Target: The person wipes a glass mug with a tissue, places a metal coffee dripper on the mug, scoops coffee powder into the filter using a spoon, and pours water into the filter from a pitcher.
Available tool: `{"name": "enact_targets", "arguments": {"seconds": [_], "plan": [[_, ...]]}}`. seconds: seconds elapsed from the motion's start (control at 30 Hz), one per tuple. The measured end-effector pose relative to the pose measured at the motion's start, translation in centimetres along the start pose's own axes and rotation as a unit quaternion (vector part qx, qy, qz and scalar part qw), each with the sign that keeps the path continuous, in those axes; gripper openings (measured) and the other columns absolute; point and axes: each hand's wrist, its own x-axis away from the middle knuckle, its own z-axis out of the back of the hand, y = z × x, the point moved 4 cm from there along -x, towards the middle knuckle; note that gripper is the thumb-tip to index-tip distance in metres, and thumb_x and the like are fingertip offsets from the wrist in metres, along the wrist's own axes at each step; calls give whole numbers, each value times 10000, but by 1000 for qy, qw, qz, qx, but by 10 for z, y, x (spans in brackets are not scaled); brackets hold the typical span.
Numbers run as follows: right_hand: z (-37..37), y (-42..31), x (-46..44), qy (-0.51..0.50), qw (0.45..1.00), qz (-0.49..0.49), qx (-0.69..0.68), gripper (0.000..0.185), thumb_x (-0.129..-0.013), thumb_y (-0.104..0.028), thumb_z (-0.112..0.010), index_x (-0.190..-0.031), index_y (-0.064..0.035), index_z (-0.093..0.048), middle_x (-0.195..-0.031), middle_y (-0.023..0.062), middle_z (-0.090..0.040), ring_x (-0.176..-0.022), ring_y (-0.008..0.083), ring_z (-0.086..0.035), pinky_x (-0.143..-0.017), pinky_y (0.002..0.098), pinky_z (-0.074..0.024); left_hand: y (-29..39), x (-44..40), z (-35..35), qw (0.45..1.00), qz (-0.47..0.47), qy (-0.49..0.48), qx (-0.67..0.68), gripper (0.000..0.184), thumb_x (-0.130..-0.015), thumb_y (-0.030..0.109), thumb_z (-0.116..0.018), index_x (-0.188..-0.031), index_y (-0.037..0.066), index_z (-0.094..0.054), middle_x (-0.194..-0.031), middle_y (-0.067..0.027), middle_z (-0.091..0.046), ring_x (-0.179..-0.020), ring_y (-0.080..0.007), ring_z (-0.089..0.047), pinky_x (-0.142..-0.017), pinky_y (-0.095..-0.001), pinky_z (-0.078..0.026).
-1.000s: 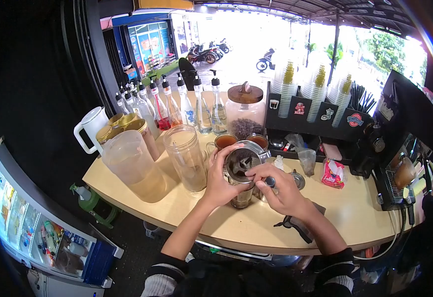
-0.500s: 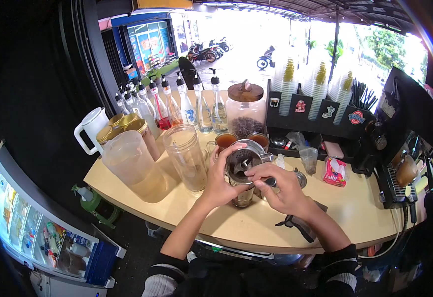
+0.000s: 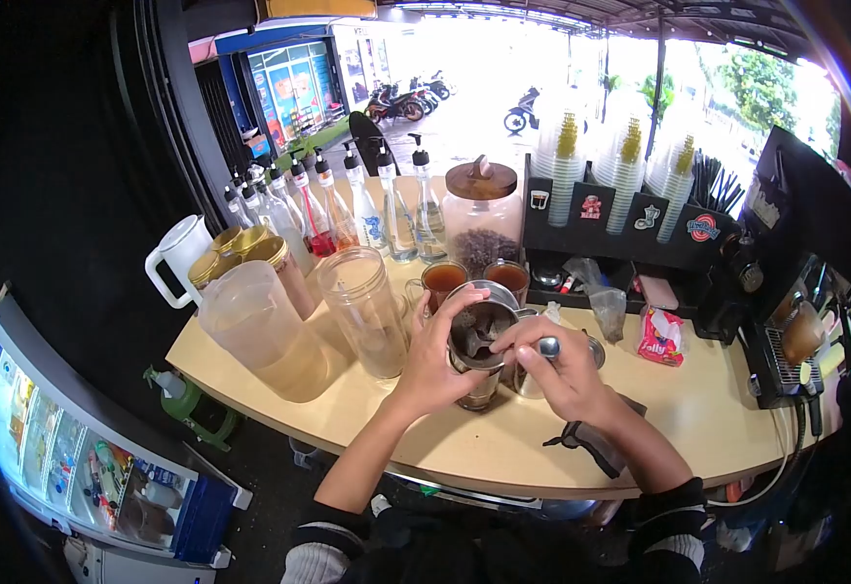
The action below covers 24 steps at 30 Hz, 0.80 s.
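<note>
My left hand is wrapped round a metal cup, tipped so its inside faces me. Dark residue or liquid shows in it, though I cannot make out which. My right hand is closed on a spoon; its rounded handle end sticks up by the thumb and its other end seems to reach into the cup. Below the cup a glass is partly hidden. Just behind stand two glass mugs of brown drink. A metal pitcher is half covered by my right hand.
To the left are a tall clear jar, a plastic pitcher and a white jug. Pump bottles and a lidded jar line the back. A pink packet, cup rack and coffee machine are at right.
My right hand has turned and shifted slightly, so the spoon's handle end now points up towards me. The metal cup stays in my left hand, tipped a little more towards me.
</note>
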Motion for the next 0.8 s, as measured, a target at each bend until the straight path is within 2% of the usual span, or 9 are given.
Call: {"name": "enact_targets", "arguments": {"seconds": [0.13,0.2,0.3,0.37,0.4,0.47,0.53,0.63,0.8], "plan": [[-3,5,-3,49,999,-9,-20,156,-931,-101,-475,-1008,-4,-570,-935,118,-636,-785,183,-623,-718,301,-473,1,0,1,999,12,-27,-14,803,-606,164,-745,-1317,135,-373,-1320,-75,-480,-1280,-257,-422,-1109,-535,-94],[-6,13,-2,-25,998,-40,-33,171,-935,-103,-466,-1023,-6,-577,-911,108,-637,-771,170,-616,-709,298,-471,0,0,1,999,16,-32,-20,804,-602,160,-738,-1316,135,-371,-1317,-77,-481,-1274,-262,-427,-1109,-534,-92],[2,18,-5,21,997,-57,-48,180,-939,-116,-463,-1022,-9,-582,-896,92,-644,-762,151,-613,-710,291,-471,-4,1,3,998,33,-42,-26,799,-602,176,-742,-1315,139,-383,-1310,-64,-492,-1264,-255,-437,-1116,-537,-91],[1,19,-2,-2,996,-77,-49,180,-942,-115,-461,-1024,-12,-584,-902,90,-643,-764,141,-610,-709,284,-470,-5,2,3,997,47,-46,-27,794,-606,196,-752,-1315,142,-398,-1306,-48,-502,-1261,-244,-442,-1124,-540,-91],[0,20,-1,-24,994,-96,-49,181,-944,-113,-459,-1027,-15,-587,-907,88,-642,-766,130,-606,-708,277,-469,-3,2,3,998,43,-47,-25,800,-603,174,-739,-1317,135,-380,-1305,-71,-496,-1256,-261,-442,-1115,-537,-92],[-3,22,-1,-30,996,-69,-46,178,-947,-103,-456,-1031,-19,-588,-925,88,-635,-764,116,-589,-706,268,-470,-3,2,3,998,38,-49,-24,806,-600,152,-726,-1319,127,-361,-1304,-93,-489,-1252,-278,-442,-1106,-534,-93],[1,22,-2,38,993,-61,-93,178,-948,-88,-450,-1027,-5,-587,-958,90,-627,-771,113,-584,-705,261,-472,-3,3,2,998,34,-41,-21,809,-601,147,-730,-1320,125,-361,-1304,-94,-489,-1253,-275,-442,-1106,-534,-99],[-2,19,-2,1,992,-77,-98,165,-943,-70,-453,-1027,16,-566,-981,88,-624,-771,114,-586,-705,263,-478,-3,3,1,998,51,-36,5,807,-606,143,-735,-1322,124,-364,-1308,-93,-486,-1262,-268,-435,-1106,-534,-100],[0,16,-1,32,987,-90,-126,140,-937,-38,-452,-1035,17,-536,-973,80,-616,-777,111,-585,-703,264,-484,-4,5,-4,998,53,-14,20,814,-611,170,-761,-1323,122,-369,-1318,-89,-480,-1276,-263,-422,-1109,-535,-94]]}}
